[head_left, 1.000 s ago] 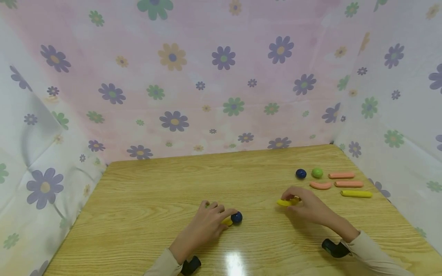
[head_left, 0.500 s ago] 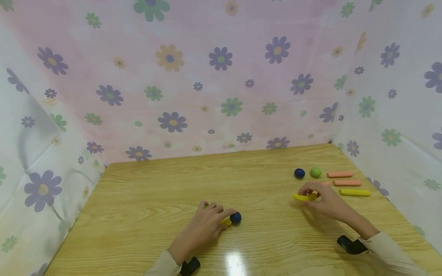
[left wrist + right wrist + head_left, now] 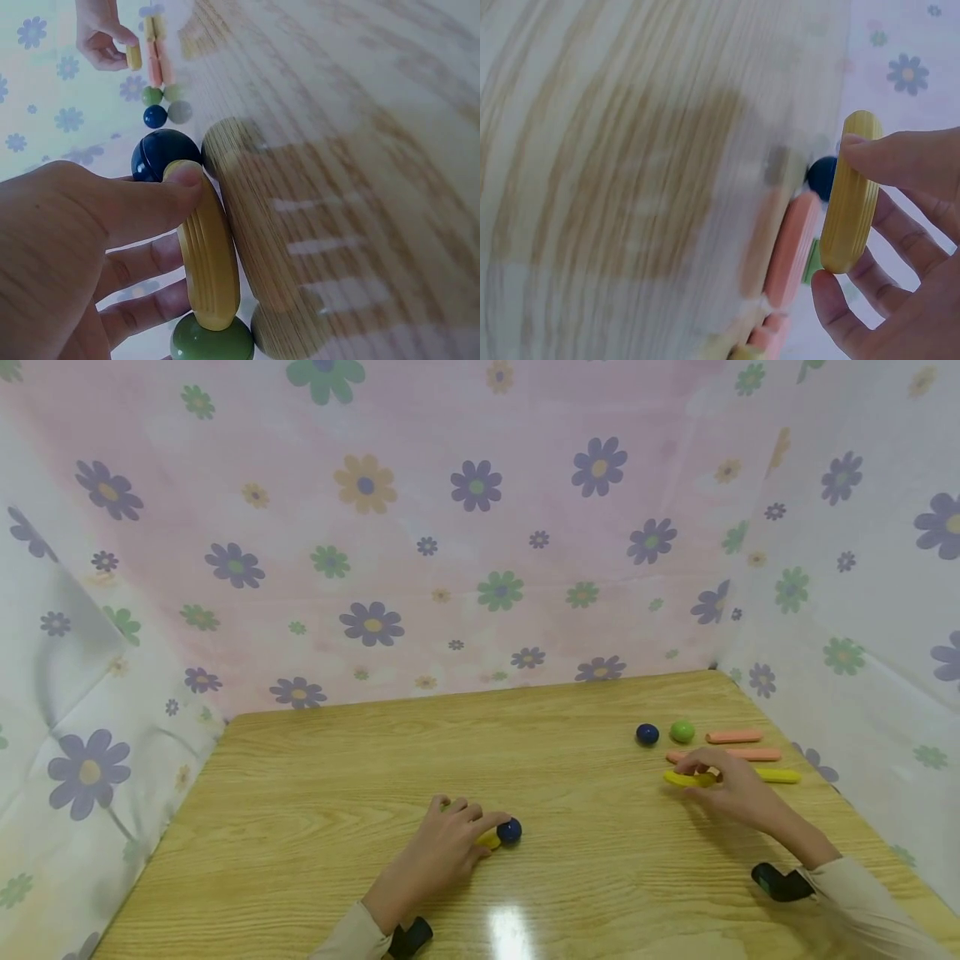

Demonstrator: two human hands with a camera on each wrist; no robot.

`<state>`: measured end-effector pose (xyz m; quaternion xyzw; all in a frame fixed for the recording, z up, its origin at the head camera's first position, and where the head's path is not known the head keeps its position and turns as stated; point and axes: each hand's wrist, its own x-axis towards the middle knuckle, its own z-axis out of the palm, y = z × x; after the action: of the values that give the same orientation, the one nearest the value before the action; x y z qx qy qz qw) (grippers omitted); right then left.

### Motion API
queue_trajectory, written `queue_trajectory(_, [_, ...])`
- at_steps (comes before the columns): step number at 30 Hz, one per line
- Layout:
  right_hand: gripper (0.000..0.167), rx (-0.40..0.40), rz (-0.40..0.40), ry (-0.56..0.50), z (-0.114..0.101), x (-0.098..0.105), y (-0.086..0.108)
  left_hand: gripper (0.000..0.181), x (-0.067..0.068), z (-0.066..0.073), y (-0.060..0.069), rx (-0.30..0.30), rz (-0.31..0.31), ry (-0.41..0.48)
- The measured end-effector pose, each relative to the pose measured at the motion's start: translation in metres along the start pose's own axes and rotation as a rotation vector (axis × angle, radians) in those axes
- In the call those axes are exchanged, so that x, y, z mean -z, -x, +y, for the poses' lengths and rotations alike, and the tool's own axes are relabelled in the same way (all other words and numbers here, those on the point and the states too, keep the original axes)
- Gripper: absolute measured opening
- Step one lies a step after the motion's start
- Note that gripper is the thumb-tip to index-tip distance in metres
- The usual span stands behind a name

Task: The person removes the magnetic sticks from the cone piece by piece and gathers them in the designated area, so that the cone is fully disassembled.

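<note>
Low on the table, my left hand [image 3: 441, 850] grips a curved yellow stick [image 3: 210, 262] with thumb and fingers. A dark blue ball [image 3: 156, 154] adjoins one end of that stick, and a green ball [image 3: 214, 341] adjoins the other. In the head view, the left fingers cover most of this row. My right hand [image 3: 733, 790] pinches a second curved yellow stick [image 3: 851, 199] above the table, thumb on one side and fingers on the other. Behind it in the right wrist view is a salmon curved stick [image 3: 791, 247], with a gap to the held piece.
At the table's right side lie another dark blue ball [image 3: 647, 734], another green ball [image 3: 682, 732], straight salmon sticks [image 3: 733, 737] and a straight yellow stick [image 3: 782, 775], partly behind the right hand. Flowered cloth [image 3: 420, 568] walls the wooden table [image 3: 337, 777] at back and sides.
My right hand has carried its curved yellow stick rightward and slightly back, close to the salmon and yellow sticks. My left hand keeps its place and its grip.
</note>
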<state>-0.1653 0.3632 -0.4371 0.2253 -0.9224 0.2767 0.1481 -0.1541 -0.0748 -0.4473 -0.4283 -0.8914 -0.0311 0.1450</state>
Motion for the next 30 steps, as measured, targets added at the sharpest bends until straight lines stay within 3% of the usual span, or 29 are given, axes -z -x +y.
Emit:
queue_trajectory(10, [0.028, -0.075, -0.033, 0.077, 0.019, 0.004, 0.000, 0.046, 0.001, -0.002, 0.000, 0.008, 0.001, -0.022])
queue_trajectory(17, [0.026, -0.131, -0.084, 0.067, 0.024, 0.004, 0.001, 0.047, -0.001, -0.002, 0.000, -0.003, 0.026, -0.003])
queue_trajectory(23, [0.026, -0.122, -0.058, 0.097, 0.026, 0.001, 0.004, 0.048, -0.003, -0.002, 0.001, -0.009, 0.053, 0.024])
queue_trajectory(30, [0.026, -0.110, -0.033, 0.152, 0.020, 0.003, 0.000, 0.047, -0.001, 0.000, 0.001, 0.003, 0.021, 0.019])
